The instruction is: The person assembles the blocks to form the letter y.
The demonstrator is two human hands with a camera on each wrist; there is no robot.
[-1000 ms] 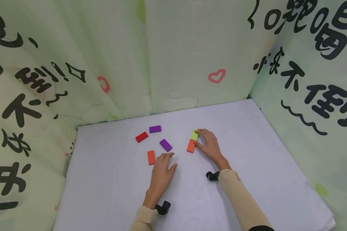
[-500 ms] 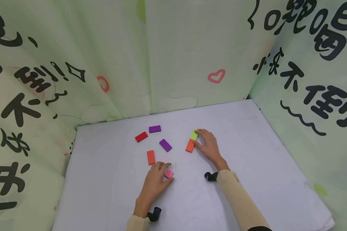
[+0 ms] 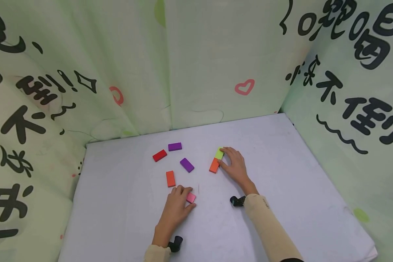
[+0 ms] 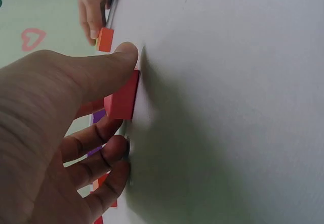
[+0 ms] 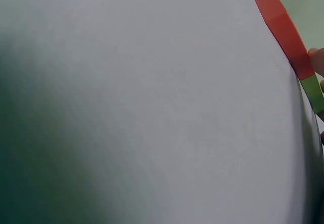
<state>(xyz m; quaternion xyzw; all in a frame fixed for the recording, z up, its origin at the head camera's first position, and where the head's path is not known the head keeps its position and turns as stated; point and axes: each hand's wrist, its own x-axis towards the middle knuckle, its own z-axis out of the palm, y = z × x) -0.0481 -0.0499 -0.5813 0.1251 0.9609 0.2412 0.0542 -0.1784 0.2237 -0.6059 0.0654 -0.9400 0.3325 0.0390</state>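
Observation:
In the head view my left hand (image 3: 175,205) has thumb and index finger at opposite sides of a small pink block (image 3: 191,197) on the white table. The left wrist view shows the thumb against that reddish-pink block (image 4: 123,97), other fingers curled beyond it. Farther right, my right hand (image 3: 236,165) holds two blocks lying end to end: a yellow-green block (image 3: 219,154) and an orange block (image 3: 214,165). Its index fingertip is at the yellow-green far end, its thumb at the orange side near the joint. In the right wrist view only fingertips show beside the orange block (image 5: 288,37).
Left of the middle lie a red block (image 3: 159,155), two purple blocks (image 3: 175,146) and another orange block (image 3: 170,178), just beyond my left fingers. A pale green curtain (image 3: 199,65) with black lettering hangs along the back and sides of the white table (image 3: 118,203).
Since a second ago my left hand has moved back toward me, and the pink block has come into view between its thumb and index finger. My right hand and its two blocks stay almost in place.

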